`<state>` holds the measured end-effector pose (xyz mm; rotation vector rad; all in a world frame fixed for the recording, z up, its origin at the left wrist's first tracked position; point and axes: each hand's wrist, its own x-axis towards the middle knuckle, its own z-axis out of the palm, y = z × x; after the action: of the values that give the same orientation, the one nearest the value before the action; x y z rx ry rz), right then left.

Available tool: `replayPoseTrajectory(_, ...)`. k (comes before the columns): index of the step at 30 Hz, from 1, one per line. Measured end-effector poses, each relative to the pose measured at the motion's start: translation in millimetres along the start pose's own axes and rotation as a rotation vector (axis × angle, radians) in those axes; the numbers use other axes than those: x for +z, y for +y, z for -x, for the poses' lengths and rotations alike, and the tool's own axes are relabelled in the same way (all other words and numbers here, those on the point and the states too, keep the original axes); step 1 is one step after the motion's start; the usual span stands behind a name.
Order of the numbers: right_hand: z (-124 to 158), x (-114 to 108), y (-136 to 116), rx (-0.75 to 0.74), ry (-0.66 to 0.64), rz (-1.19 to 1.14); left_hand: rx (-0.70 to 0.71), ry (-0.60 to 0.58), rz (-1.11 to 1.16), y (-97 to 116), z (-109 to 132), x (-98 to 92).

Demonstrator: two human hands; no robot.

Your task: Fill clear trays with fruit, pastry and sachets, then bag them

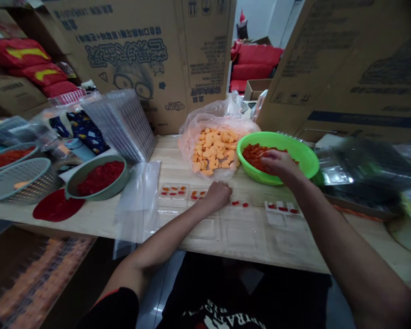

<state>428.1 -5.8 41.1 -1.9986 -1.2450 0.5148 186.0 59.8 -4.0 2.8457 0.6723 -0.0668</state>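
Observation:
My left hand (220, 194) is over the row of clear plastic trays, fingers curled down; whatever they pinch is hidden. Left of it, a tray (173, 191) holds small orange and red pieces in its compartments. Another tray (194, 199) with similar pieces is partly covered by the hand. To the right, red pieces (245, 205) lie in a tray, and a further tray (281, 214) holds red pieces. Inside a bright green bowl (310, 160), my right hand (277, 162) has its fingers drawn together at orange-red pieces (253, 153); I cannot make out what is between them.
Behind the trays sits a clear bag (188, 125) of pale orange pieces (212, 148). Leftward are stacked clear trays (123, 123), plastic sheets (137, 201), a grey-green bowl (97, 196) of red pieces and a basket (37, 180). Large cardboard boxes (171, 68) stand at the back.

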Motion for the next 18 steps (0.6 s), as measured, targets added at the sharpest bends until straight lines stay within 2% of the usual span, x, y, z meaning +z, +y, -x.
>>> replayPoseTrajectory(4, 41, 37, -24, -0.176, -0.350, -0.073, 0.002, -0.001, 0.017, -4, -11, 7.1)
replayPoseTrajectory(7, 53, 64, -25, -0.111, -0.404, -0.101, -0.008, 0.010, 0.046, -3, -10, 7.5)
replayPoseTrajectory(10, 62, 74, -13, 0.025, -0.412, -0.374, -0.044, 0.028, 0.085, 7, -3, 6.5)
replayPoseTrajectory(11, 64, 75, -7, 0.108, -0.358, -0.457, -0.057, 0.043, 0.113, 10, -1, 6.7)
replayPoseTrajectory(13, 62, 74, 9, 0.213, -0.308, -0.574, -0.075, 0.172, 0.340, 9, 0, 7.9)
replayPoseTrajectory(14, 58, 74, 18, 0.191, -0.326, -0.576, -0.142, 0.229, 0.491, 3, 0, 7.9)
replayPoseTrajectory(16, 45, 76, 34, 0.154, -0.397, -0.561, -0.293, 0.287, 0.870, -21, 9, 3.7)
replayPoseTrajectory(18, 32, 82, 36, 0.151, -0.440, -0.509, -0.470, 0.359, 1.219, -53, 37, -8.6)
